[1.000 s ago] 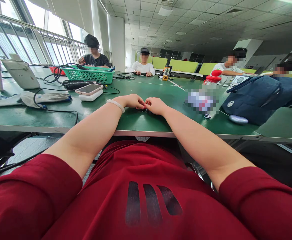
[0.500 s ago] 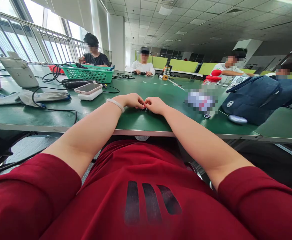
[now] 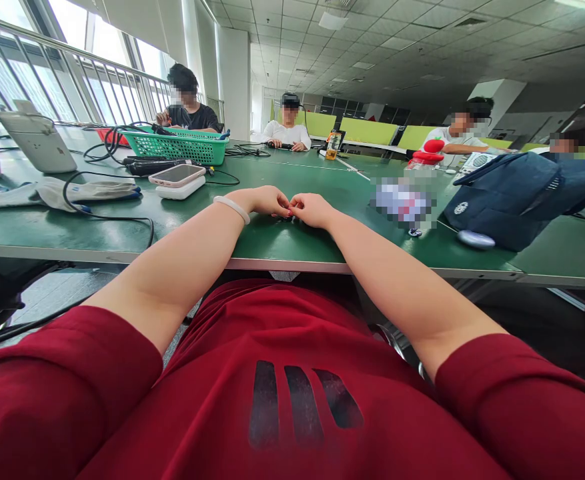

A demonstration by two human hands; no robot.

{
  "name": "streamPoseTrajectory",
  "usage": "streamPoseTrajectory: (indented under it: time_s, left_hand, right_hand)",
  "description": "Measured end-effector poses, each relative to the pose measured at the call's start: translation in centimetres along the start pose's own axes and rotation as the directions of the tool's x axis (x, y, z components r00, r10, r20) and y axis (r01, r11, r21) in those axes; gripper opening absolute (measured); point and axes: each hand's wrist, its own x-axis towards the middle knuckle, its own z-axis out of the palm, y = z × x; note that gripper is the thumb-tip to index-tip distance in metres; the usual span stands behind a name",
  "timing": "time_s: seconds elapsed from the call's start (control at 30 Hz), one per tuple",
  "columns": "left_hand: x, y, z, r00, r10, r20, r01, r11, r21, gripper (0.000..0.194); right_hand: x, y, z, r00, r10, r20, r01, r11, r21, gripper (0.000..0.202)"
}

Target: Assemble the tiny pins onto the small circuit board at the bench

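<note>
My left hand (image 3: 271, 201) and my right hand (image 3: 312, 209) meet at the fingertips, just above the green tabletop (image 3: 282, 247) near its front edge. The fingers of both are curled into a pinch. A tiny dark and pale item (image 3: 293, 219) shows beneath the fingertips, too small and too covered to name. On the left wrist sits a white band (image 3: 232, 208). The fingers hide most of whatever is between them.
To the left lie a phone on a white case (image 3: 177, 176), a glove (image 3: 89, 191), cables and a green basket (image 3: 197, 150). A blue bag (image 3: 517, 193) and a red-lidded jar (image 3: 425, 160) stand right. Several people sit around the table.
My fingertips have shifted very slightly where they meet. Both arms and the things on the table stay where they were.
</note>
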Motion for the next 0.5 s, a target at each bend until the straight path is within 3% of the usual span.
streamPoseTrajectory:
  time_s: [0.5]
  left_hand:
    - [0.11, -0.05, 0.02, 1.0, 0.01, 0.01, -0.009, 1.0, -0.008, 0.047]
  right_hand:
    - [-0.03, 0.23, -0.11, 1.0, 0.011, 0.023, -0.012, 0.999, 0.036, 0.018]
